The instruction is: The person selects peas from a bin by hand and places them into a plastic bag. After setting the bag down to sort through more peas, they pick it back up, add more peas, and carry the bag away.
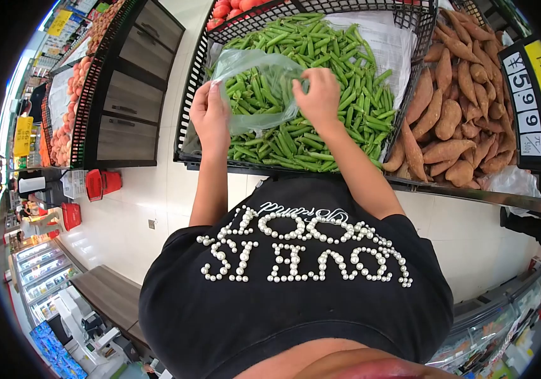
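A thin, translucent plastic bag hangs with its mouth spread above a heap of green pea pods. My left hand is closed, thumb and fingers pinching the bag's left edge. Opposite it, my right hand has its fingers curled on the bag's right edge. Through the film, pods show behind and below the bag. The pods lie in a black plastic crate lined with printed paper.
Sweet potatoes fill the crate on the right, beside a price sign. Tomatoes sit behind the pods. At left stand a produce stand with drawers and red shopping baskets. A person's dark sleeve shows far right.
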`<action>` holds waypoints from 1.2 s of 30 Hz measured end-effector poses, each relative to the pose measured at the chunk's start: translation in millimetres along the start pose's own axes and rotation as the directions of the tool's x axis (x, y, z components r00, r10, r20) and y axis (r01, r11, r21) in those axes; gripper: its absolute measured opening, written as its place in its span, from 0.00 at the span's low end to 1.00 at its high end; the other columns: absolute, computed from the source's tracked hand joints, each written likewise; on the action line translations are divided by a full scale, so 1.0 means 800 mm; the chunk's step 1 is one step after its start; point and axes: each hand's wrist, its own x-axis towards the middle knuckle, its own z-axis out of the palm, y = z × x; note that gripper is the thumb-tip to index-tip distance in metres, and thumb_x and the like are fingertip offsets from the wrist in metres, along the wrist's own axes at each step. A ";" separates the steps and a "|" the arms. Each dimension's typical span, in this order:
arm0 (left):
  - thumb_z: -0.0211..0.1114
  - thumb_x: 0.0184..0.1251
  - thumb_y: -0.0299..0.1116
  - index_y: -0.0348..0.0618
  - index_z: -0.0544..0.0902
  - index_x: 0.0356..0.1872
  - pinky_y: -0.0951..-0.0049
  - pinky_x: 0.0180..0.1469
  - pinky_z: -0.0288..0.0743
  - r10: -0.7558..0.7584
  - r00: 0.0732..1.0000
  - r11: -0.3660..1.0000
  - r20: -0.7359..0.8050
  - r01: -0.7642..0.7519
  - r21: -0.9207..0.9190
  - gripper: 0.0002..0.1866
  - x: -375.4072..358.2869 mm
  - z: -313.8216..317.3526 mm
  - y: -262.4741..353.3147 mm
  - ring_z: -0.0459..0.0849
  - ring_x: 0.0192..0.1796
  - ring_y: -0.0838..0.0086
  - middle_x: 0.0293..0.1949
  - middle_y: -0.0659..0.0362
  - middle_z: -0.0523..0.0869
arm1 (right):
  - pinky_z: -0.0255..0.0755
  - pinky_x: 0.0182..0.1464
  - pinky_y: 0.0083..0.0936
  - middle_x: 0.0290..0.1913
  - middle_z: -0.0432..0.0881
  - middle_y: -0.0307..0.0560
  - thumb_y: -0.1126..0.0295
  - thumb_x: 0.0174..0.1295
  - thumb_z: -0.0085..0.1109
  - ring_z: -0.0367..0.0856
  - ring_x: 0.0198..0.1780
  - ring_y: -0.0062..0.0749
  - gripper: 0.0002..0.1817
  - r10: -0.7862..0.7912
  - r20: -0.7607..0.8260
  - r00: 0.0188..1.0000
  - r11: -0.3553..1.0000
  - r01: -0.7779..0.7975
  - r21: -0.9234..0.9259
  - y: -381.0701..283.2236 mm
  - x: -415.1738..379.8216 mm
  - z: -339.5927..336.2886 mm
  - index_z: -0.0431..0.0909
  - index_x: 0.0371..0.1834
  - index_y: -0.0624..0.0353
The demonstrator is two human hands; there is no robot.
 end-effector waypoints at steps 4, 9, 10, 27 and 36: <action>0.56 0.78 0.34 0.40 0.79 0.47 0.83 0.21 0.51 -0.023 0.999 0.999 -0.033 0.022 -0.036 0.09 -0.002 0.008 0.000 0.61 0.20 0.89 0.22 0.72 0.69 | 0.74 0.51 0.39 0.48 0.81 0.58 0.45 0.59 0.64 0.81 0.50 0.49 0.32 0.435 0.239 0.868 0.872 -0.472 0.129 0.024 -0.008 -0.009 0.70 0.54 0.62; 0.54 0.79 0.36 0.41 0.79 0.47 0.82 0.22 0.51 -0.017 0.999 0.992 -0.028 0.013 -0.126 0.10 0.005 0.004 0.007 0.60 0.20 0.89 0.21 0.73 0.67 | 0.74 0.44 0.37 0.31 0.84 0.53 0.45 0.65 0.58 0.83 0.36 0.44 0.27 0.308 0.564 0.766 0.830 -0.506 0.234 0.045 -0.002 0.021 0.78 0.35 0.64; 0.54 0.79 0.36 0.41 0.79 0.47 0.82 0.22 0.51 -0.014 0.999 0.991 -0.032 0.009 -0.132 0.10 0.005 0.002 0.012 0.59 0.20 0.89 0.21 0.73 0.66 | 0.73 0.38 0.34 0.24 0.81 0.47 0.50 0.69 0.54 0.81 0.30 0.36 0.25 0.268 0.553 0.789 0.791 -0.508 0.341 0.034 -0.003 0.026 0.78 0.25 0.64; 0.51 0.80 0.37 0.42 0.76 0.49 0.76 0.23 0.56 -0.146 0.985 0.835 -0.093 0.073 -0.545 0.10 0.095 -0.149 0.123 0.60 0.20 0.82 0.19 0.69 0.62 | 0.70 0.41 0.26 0.32 0.75 0.38 0.69 0.75 0.48 0.73 0.34 0.23 0.10 -0.205 0.406 0.891 0.021 -0.411 0.912 -0.211 0.097 0.015 0.75 0.36 0.60; 0.53 0.79 0.35 0.42 0.74 0.54 0.78 0.22 0.54 -0.017 0.997 0.755 0.072 0.059 -0.653 0.11 0.152 -0.157 0.180 0.58 0.19 0.83 0.19 0.69 0.62 | 0.67 0.43 0.32 0.24 0.68 0.38 0.65 0.73 0.46 0.68 0.31 0.29 0.16 -0.093 0.271 0.958 0.105 -0.261 0.960 -0.275 0.158 -0.022 0.65 0.24 0.54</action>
